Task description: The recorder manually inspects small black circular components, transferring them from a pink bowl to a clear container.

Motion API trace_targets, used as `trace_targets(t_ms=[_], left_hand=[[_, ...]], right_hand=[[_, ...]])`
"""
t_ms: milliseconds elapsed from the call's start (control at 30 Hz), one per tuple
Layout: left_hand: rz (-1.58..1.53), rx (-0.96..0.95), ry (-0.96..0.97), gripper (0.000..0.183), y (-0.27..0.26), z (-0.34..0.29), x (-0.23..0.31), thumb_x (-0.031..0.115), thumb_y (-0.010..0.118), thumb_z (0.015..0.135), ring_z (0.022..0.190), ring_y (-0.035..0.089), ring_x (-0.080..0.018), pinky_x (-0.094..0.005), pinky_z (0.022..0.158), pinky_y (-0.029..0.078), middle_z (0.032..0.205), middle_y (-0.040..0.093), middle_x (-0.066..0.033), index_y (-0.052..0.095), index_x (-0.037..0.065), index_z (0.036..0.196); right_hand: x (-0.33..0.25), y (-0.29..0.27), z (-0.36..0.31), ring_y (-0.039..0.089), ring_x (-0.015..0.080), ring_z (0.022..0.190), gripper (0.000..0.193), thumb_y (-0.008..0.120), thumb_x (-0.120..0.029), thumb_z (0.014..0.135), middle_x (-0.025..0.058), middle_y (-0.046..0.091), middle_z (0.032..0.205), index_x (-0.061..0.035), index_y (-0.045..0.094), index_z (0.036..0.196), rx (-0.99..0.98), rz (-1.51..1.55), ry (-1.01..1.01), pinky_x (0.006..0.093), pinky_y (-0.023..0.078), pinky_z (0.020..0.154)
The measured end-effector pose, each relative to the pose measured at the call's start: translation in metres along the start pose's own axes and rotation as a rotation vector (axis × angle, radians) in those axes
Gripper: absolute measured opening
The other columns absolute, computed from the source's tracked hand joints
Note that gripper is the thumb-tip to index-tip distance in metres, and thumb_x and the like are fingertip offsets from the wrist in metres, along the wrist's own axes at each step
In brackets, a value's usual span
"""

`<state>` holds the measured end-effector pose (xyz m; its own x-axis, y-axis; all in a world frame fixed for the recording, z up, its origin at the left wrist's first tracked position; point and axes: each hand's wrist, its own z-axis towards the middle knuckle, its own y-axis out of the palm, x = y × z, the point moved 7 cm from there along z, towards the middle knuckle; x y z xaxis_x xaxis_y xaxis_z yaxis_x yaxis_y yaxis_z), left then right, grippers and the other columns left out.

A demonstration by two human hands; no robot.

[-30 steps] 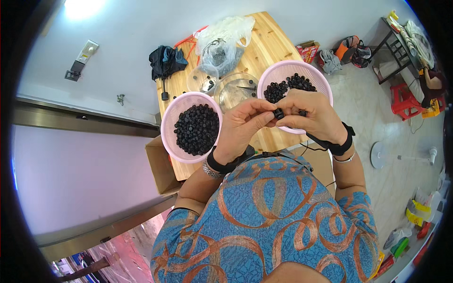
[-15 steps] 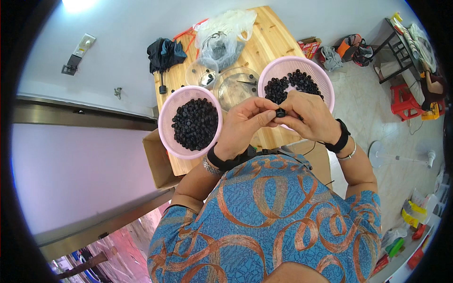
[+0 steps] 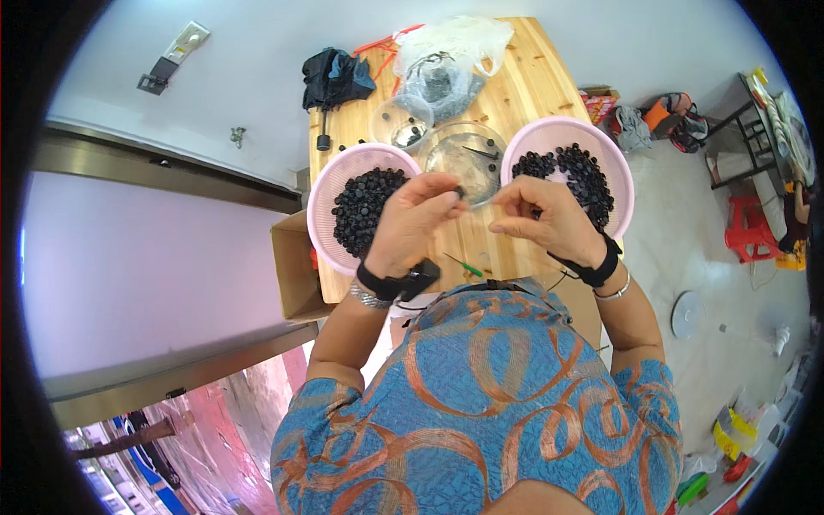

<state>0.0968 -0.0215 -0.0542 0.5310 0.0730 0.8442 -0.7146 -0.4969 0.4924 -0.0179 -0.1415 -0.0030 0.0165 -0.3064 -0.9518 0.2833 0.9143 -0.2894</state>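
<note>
Between the thumb and fingertips of my left hand is a small round black piece, partly covered by the fingers. My right hand is apart from it, thumb and forefinger spread, with nothing seen between them. It hovers over the near-left side of a pink mesh basket partly filled with small black pieces. My left hand overlaps the right side of another pink basket, heaped with similar black pieces. A green-handled tool with a thin shaft lies on the table between my wrists.
On the wooden table stand a clear round dish with black tweezers and a clear bowl. Behind are a folded black umbrella and plastic bags. A cardboard box is at left, a red stool at right.
My hands were together on a black piece; they have separated. The left has moved left with a piece, and the right has let go. The green-handled tool now shows between them.
</note>
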Motion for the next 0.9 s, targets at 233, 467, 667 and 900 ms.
trace_targets(t_ms=[233,467,667,900], left_hand=[[1.089,0.353,0.342,0.022,-0.121,-0.012,0.059,-0.001,0.054,0.073,0.099,0.055,-0.0201,-0.0296,0.084,0.044,0.108,0.057,-0.0094,0.062,0.000,0.094],[1.429,0.042,0.365,0.018,-0.109,0.094,0.083,0.009,0.053,0.077,0.089,0.058,-0.0296,-0.0363,0.080,0.045,0.092,0.061,-0.0155,0.062,0.001,0.091],[1.836,-0.068,0.042,0.021,-0.165,0.222,0.006,0.009,0.054,0.077,0.093,0.059,-0.0295,-0.0369,0.081,0.046,0.099,0.062,-0.0141,0.065,0.008,0.094],[1.974,0.034,-0.240,0.026,-0.181,0.252,-0.023,0.009,0.056,0.076,0.099,0.058,-0.0259,-0.0387,0.082,0.046,0.103,0.062,-0.0124,0.066,0.018,0.099]], right_hand=[[0.017,0.012,-0.003,0.046,0.0086,0.055,0.024,0.070,-0.018,0.075,0.0024,0.052,0.064,0.0000,0.060,0.086,-0.064,-0.009,0.074,0.0227,0.039,0.051],[0.039,0.015,-0.004,0.046,0.0088,0.054,0.021,0.069,-0.016,0.075,0.0039,0.053,0.065,0.0007,0.060,0.085,-0.034,-0.024,0.148,0.0228,0.039,0.051],[0.045,0.016,-0.010,0.047,0.0084,0.057,0.019,0.069,-0.011,0.075,0.0046,0.054,0.069,0.0022,0.059,0.085,0.024,0.007,0.207,0.0219,0.040,0.052],[0.065,0.001,-0.028,0.048,0.0080,0.060,0.017,0.068,-0.008,0.075,0.0033,0.054,0.071,0.0015,0.059,0.085,0.145,0.022,0.312,0.0212,0.041,0.055]])
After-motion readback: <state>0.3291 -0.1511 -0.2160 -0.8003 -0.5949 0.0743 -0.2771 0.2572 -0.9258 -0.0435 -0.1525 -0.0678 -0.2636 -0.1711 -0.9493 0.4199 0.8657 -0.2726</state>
